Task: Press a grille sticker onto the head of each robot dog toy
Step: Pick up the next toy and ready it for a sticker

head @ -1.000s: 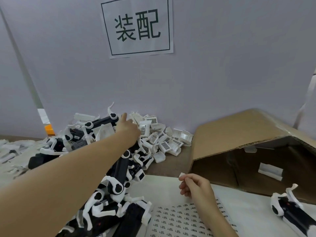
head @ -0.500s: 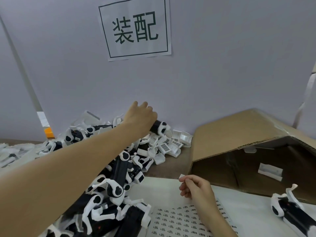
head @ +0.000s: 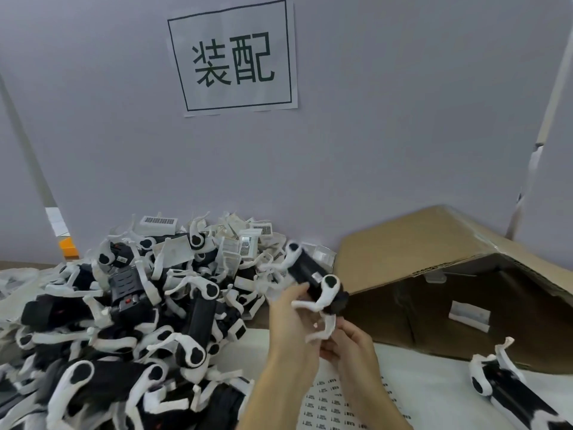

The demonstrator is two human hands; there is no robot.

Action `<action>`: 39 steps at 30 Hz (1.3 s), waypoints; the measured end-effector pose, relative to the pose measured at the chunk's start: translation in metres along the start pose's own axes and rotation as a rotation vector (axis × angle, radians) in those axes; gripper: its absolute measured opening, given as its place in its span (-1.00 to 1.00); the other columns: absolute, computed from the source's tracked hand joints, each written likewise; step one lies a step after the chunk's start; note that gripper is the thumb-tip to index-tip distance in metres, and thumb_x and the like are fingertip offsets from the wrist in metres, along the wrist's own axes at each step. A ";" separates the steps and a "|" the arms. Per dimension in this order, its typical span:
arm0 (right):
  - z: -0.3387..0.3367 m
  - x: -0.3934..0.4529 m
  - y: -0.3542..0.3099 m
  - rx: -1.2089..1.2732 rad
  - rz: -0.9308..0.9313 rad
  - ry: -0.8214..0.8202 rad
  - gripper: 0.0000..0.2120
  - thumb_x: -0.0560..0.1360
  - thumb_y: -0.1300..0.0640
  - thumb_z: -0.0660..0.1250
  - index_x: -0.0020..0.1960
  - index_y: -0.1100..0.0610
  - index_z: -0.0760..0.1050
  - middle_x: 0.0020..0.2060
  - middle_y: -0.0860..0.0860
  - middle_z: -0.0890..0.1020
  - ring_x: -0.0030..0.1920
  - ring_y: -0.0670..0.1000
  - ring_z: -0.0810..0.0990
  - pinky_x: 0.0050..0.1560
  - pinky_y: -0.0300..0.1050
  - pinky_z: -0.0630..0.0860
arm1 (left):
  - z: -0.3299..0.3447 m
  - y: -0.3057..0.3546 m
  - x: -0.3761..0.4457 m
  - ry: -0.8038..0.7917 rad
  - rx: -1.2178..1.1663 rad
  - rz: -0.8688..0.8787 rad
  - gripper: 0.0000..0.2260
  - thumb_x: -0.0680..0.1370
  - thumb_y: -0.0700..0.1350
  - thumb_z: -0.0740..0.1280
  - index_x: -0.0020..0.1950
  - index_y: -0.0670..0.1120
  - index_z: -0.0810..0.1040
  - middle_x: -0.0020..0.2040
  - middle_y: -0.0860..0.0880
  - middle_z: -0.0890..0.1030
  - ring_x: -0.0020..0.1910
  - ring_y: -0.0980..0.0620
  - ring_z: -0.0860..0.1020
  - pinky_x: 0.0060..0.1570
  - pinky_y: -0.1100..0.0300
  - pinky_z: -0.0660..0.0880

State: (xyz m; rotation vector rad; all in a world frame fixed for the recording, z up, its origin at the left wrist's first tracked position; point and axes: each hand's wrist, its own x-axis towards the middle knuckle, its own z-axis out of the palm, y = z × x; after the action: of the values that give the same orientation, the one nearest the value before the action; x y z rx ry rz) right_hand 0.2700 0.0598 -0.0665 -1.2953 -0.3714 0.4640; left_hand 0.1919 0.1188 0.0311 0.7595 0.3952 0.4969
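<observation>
Your left hand (head: 290,311) grips 1 black-and-white robot dog toy (head: 313,279) by its body, fingers curled round it, lifting it clear of the pile (head: 124,321) on the left so its head end faces your right hand (head: 347,342). That hand's fingers are pinched together just below the toy's legs; whether they carry a grille sticker you cannot tell. The sticker sheet (head: 328,401) lies near on the counter, within easy reach.

Only readable thing here is the white paper sign (head: 236,57) taped on the grey wall, two big black characters "装配" inside a thin black border. The white sticker sheet (head: 328,401) at the bottom has rows of tiny dark print, way too small to read.
</observation>
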 end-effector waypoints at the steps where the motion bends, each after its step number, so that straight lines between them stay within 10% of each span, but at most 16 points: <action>1: 0.000 0.000 0.000 -0.001 -0.002 -0.019 -0.71 0.63 0.30 0.24 -0.10 0.19 0.71 -0.12 0.24 0.72 -0.08 0.20 0.70 0.00 0.08 0.62 | -0.006 -0.008 0.000 -0.001 -0.054 -0.011 -0.75 0.61 -0.13 0.21 -0.18 -0.22 0.54 -0.34 -0.13 0.49 -0.41 -0.02 0.44 -0.40 0.17 0.37; 7: 0.002 -0.001 -0.003 0.063 0.023 -0.032 -0.55 0.63 0.33 0.14 -0.04 -0.01 0.75 -0.08 0.17 0.75 -0.08 0.10 0.74 -0.14 -0.10 0.63 | -0.018 -0.024 0.011 0.033 -0.054 -0.033 -0.55 0.38 0.02 0.44 0.11 -0.30 0.62 -0.20 -0.23 0.64 -0.33 -0.10 0.62 -0.32 0.11 0.54; 15: 0.002 -0.003 -0.002 0.183 0.051 -0.039 -0.68 0.58 -0.01 0.27 0.06 0.18 0.69 -0.06 0.18 0.74 -0.12 0.08 0.74 -0.22 -0.12 0.59 | -0.042 -0.027 0.023 0.145 0.137 0.079 -0.90 0.50 -0.28 0.40 -0.03 -0.31 0.61 -0.18 -0.27 0.69 -0.21 -0.19 0.69 -0.27 0.05 0.60; 20: 0.001 -0.013 0.000 -0.127 -0.123 -0.098 -0.51 0.33 -0.22 0.48 0.19 -0.04 0.55 0.02 -0.19 0.70 0.08 -0.12 0.67 -0.03 -0.20 0.61 | -0.052 -0.032 0.030 0.213 0.198 0.106 -0.80 0.56 -0.31 0.34 0.16 -0.34 0.57 -0.12 -0.22 0.70 -0.04 -0.18 0.66 -0.06 0.02 0.51; 26: 0.002 -0.016 -0.001 -0.259 -0.185 -0.113 -0.54 0.40 0.16 0.60 0.20 0.01 0.46 0.00 -0.21 0.68 0.06 -0.17 0.66 -0.03 -0.30 0.58 | -0.053 -0.035 0.030 0.206 0.348 0.108 -0.65 0.56 0.10 0.40 0.13 -0.16 0.65 0.01 -0.15 0.73 0.05 -0.10 0.69 0.11 -0.04 0.58; 31: 0.011 -0.020 0.001 -0.368 -0.221 -0.093 -0.37 0.28 0.10 0.60 0.25 -0.06 0.39 0.07 -0.18 0.66 0.17 -0.09 0.63 0.19 -0.08 0.60 | -0.047 -0.033 0.031 0.216 0.472 0.179 -0.80 0.60 0.00 0.38 -0.05 -0.12 0.66 -0.23 -0.02 0.74 -0.21 0.10 0.71 -0.12 0.13 0.55; 39: 0.018 -0.020 -0.003 -0.558 -0.288 0.007 -0.55 0.34 0.14 0.55 0.18 -0.15 0.57 0.00 -0.12 0.69 0.09 -0.14 0.63 0.10 -0.20 0.60 | -0.051 -0.035 0.030 0.146 0.559 0.177 -0.80 0.59 -0.03 0.40 0.01 -0.16 0.68 -0.14 -0.09 0.74 -0.05 -0.01 0.70 -0.13 0.20 0.55</action>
State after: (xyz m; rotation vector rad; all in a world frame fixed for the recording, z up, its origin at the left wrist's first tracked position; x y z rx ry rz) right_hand 0.2438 0.0637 -0.0597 -1.7458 -0.7042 0.1083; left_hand 0.2005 0.1418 -0.0332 1.3105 0.6186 0.6189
